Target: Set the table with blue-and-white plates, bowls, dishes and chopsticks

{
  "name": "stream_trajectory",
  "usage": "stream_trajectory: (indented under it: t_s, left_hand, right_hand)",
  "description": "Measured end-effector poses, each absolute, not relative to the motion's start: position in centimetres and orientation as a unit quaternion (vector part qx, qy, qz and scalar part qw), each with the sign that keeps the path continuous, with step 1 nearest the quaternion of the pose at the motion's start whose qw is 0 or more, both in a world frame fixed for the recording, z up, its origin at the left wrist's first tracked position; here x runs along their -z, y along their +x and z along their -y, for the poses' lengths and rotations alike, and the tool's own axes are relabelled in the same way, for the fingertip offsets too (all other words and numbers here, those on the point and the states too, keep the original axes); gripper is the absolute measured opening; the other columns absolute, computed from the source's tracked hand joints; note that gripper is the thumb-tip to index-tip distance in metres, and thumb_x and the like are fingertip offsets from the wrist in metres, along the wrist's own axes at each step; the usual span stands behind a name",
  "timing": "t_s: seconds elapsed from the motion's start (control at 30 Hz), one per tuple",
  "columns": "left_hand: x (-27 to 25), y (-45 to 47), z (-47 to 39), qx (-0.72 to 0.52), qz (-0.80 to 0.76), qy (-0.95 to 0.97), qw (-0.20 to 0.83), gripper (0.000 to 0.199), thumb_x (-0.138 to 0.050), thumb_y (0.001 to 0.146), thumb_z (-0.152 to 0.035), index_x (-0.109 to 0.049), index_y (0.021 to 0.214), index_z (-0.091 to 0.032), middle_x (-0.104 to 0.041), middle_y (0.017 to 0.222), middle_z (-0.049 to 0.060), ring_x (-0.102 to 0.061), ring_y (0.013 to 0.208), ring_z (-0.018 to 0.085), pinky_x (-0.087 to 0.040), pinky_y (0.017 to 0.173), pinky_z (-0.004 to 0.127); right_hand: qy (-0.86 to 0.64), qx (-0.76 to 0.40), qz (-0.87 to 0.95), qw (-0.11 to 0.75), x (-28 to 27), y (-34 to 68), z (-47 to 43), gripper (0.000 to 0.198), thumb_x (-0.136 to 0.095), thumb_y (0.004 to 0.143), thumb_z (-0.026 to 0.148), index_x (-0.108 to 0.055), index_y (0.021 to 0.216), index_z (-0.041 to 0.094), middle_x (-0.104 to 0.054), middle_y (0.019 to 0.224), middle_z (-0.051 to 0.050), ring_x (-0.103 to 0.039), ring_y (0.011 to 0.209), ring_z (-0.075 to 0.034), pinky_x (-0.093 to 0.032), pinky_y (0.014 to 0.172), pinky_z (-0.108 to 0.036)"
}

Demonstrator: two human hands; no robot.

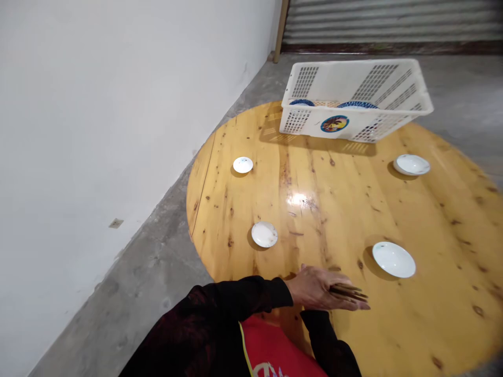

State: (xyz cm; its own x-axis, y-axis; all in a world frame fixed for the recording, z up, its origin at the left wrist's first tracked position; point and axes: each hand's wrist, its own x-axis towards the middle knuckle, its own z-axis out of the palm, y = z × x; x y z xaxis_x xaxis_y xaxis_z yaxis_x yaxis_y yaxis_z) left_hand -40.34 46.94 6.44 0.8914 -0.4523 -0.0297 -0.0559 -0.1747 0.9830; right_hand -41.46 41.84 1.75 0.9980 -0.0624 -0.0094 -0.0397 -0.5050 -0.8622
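Note:
Low over the near edge of the round wooden table (346, 209), my left hand (312, 287) is closed round a small bundle of thin brown chopsticks (348, 291). Their ends stick out to the right past my fingers. My right forearm in its black sleeve (328, 337) comes up from below and meets my left hand. My right hand is mostly hidden there, so its fingers cannot be made out. Nearest to the hands are a white bowl (393, 259) on the right and a small white dish (264, 234) on the left.
Farther back stand another small white dish (242, 165) and a white bowl (412, 164). A white plastic crate (302, 123) at the table's far edge holds blue-patterned dishes (357, 105). A white wall (118, 104) rises to the left.

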Motion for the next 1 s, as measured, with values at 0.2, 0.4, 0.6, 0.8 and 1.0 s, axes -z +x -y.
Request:
stream_trajectory:
  t_s: [0.2, 0.4, 0.6, 0.8, 1.0]
  left_hand:
    - [-7.0, -33.8, -57.6, -0.061, -0.06, 0.778, 0.622, 0.035, -0.074, 0.084, -0.044, -0.067, 0.107, -0.019, -0.07, 0.11, 0.011, -0.067, 0.104, 0.022, -0.053, 0.093, 0.033]
    - [-3.4, -23.9, -71.8, -0.081, -0.415, 0.672, 0.608, 0.034, -0.051, 0.1, -0.033, -0.054, 0.071, -0.016, -0.061, 0.066, 0.002, -0.06, 0.058, 0.011, -0.048, 0.061, 0.022]
    - [0.8, -17.4, -76.4, -0.066, -0.453, 0.61, 0.647, 0.031, -0.058, 0.098, -0.039, -0.059, 0.08, -0.013, -0.058, 0.058, 0.0, -0.06, 0.052, 0.009, -0.047, 0.056, 0.017]
    - [2.2, -13.9, -76.9, -0.061, -0.46, 0.601, 0.651, 0.019, -0.055, 0.1, -0.027, -0.06, 0.108, -0.01, -0.061, 0.063, 0.002, -0.067, 0.062, 0.014, -0.051, 0.056, 0.02]
    - [0.6, -15.3, -76.1, -0.063, -0.429, 0.654, 0.62, 0.014, -0.055, 0.099, -0.022, -0.063, 0.102, -0.01, -0.065, 0.074, 0.007, -0.072, 0.077, 0.018, -0.059, 0.072, 0.029]
  right_hand:
    - [-0.795, 0.022, -0.141, 0.59, -1.6, -43.3, -37.9, 0.052, -0.071, 0.085, 0.048, -0.046, 0.047, 0.023, -0.046, 0.042, 0.002, -0.047, 0.038, -0.014, -0.046, 0.04, -0.028]
    - [-0.69, 0.028, -0.255, 0.677, -2.0, -45.4, -37.3, 0.053, -0.084, 0.073, 0.04, -0.042, 0.046, 0.021, -0.041, 0.038, 0.006, -0.038, 0.032, -0.008, -0.037, 0.033, -0.023]
    - [-0.677, 0.034, -0.297, 0.672, -2.5, -47.8, -38.2, 0.052, -0.085, 0.072, 0.04, -0.041, 0.049, 0.022, -0.039, 0.038, 0.008, -0.037, 0.032, -0.008, -0.042, 0.037, -0.025]
    - [-0.693, 0.017, -0.311, 0.65, -2.4, -48.9, -38.7, 0.052, -0.083, 0.075, 0.04, -0.041, 0.049, 0.022, -0.04, 0.039, 0.008, -0.039, 0.033, -0.008, -0.039, 0.036, -0.023]
    - [-0.682, 0.033, -0.328, 0.653, -2.3, -48.4, -38.4, 0.051, -0.083, 0.074, 0.044, -0.043, 0.052, 0.022, -0.041, 0.039, 0.008, -0.038, 0.033, -0.008, -0.045, 0.039, -0.026]
